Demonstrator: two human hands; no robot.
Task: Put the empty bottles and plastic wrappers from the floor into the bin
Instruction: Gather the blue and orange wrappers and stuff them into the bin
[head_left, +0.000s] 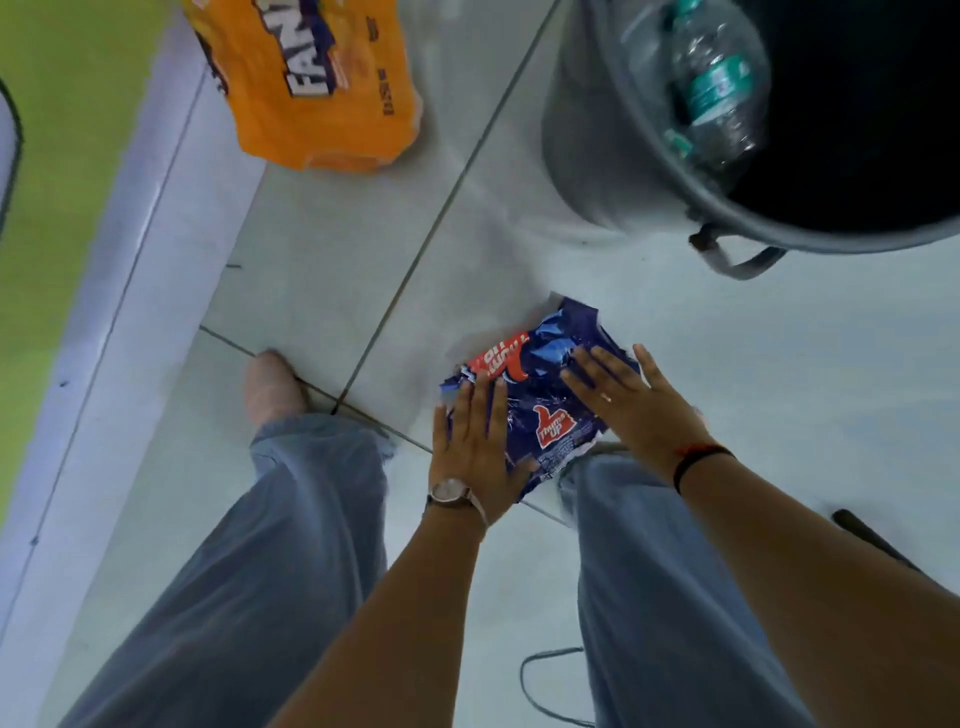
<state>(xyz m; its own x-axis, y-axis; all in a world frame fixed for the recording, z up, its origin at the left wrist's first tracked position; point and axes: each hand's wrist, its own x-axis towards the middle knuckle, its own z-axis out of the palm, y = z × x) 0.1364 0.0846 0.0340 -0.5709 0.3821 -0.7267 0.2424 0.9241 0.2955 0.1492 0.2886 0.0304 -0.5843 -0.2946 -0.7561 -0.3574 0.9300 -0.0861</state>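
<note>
A crumpled blue plastic wrapper (540, 384) with red print lies on the tiled floor between my feet. My left hand (475, 441) lies flat on its near left edge, fingers spread. My right hand (628, 400) presses flat on its right side, fingers apart. Neither hand has its fingers curled around the wrapper. An orange plastic wrapper (311, 83) lies on the floor at the far left. The grey bin (587, 130) stands at the far right, with a clear empty bottle (711, 88) inside it against the near wall.
A grey raised ledge (119, 291) runs along the left, with a green surface beyond it. The bin's handle (737, 260) hangs toward me. A thin dark cord (535, 691) loops on the floor near my right leg. A dark object (872, 535) lies at the right.
</note>
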